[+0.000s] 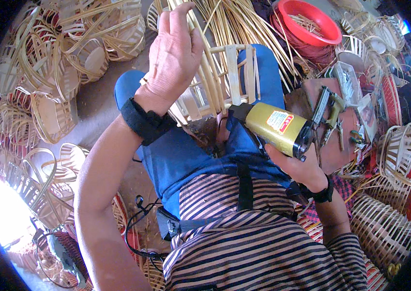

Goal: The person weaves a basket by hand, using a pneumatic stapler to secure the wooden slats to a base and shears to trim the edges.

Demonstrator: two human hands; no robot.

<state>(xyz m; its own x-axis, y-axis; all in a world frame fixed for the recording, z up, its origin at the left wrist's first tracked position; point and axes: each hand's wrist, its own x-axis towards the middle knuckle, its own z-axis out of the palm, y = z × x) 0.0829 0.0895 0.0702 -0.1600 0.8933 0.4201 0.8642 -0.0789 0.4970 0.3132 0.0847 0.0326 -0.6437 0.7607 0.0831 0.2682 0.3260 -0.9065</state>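
Observation:
A pale woven bamboo basket [250, 80] rests between my knees on its side, its slats spread apart. My left hand [174, 60] is raised at its left, the fingers bent around the long bamboo strips of its handle; the palm side is hidden. In my right hand [297, 165] is a gold nail gun [273, 123] with a black end cap and a label. Its dark nose points left and touches or nearly touches the basket's lower edge. The grip is mostly hidden.
Finished baskets [50, 63] crowd the left side. Long bamboo sticks [237, 24] fan out ahead, beside a red basin [334, 36] holding short pieces. On a board at right lie more hand tools [329, 109]. A large woven basket [385, 225] lies near my right elbow.

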